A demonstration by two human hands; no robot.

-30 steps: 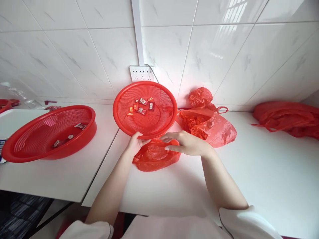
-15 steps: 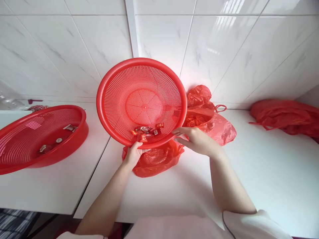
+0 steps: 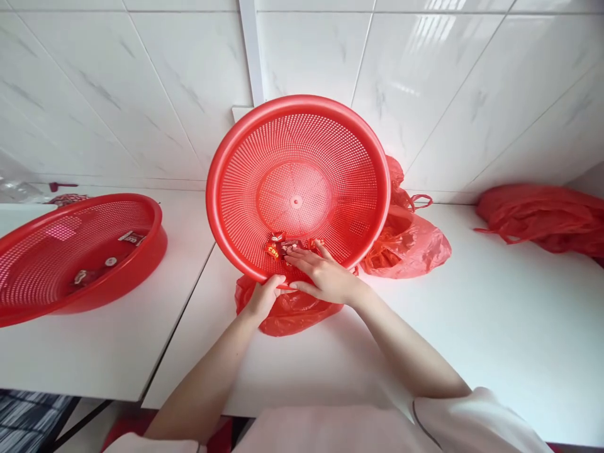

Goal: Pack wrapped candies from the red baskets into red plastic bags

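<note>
A round red plastic colander (image 3: pixel 295 145) is tipped up steeply, its open side facing me. My left hand (image 3: pixel 267 299) grips its near rim, thumb over the edge. Several small wrapped sweets (image 3: pixel 282 245) lie against the lower inside wall. Over them my right hand (image 3: pixel 323 274) reaches in with fingers stretched out, touching the sweets; its thumb lies near the rim. Whether any sweet is held under those fingers is hidden. Beneath the colander rests a red plastic bag (image 3: pixel 297 314), partly covered by it.
A second red colander (image 3: pixel 136 270) with a few wrapped items stands at the left. More red bags (image 3: pixel 415 245) sit behind to the right, and a red bundle (image 3: pixel 547 217) lies at the far right. White tables (image 3: pixel 495 327) meet a tiled wall (image 3: pixel 425 94).
My right hand has moved from the colander's right rim in over the sweets. The colander has shifted a little to the right, with my left hand still on its rim.
</note>
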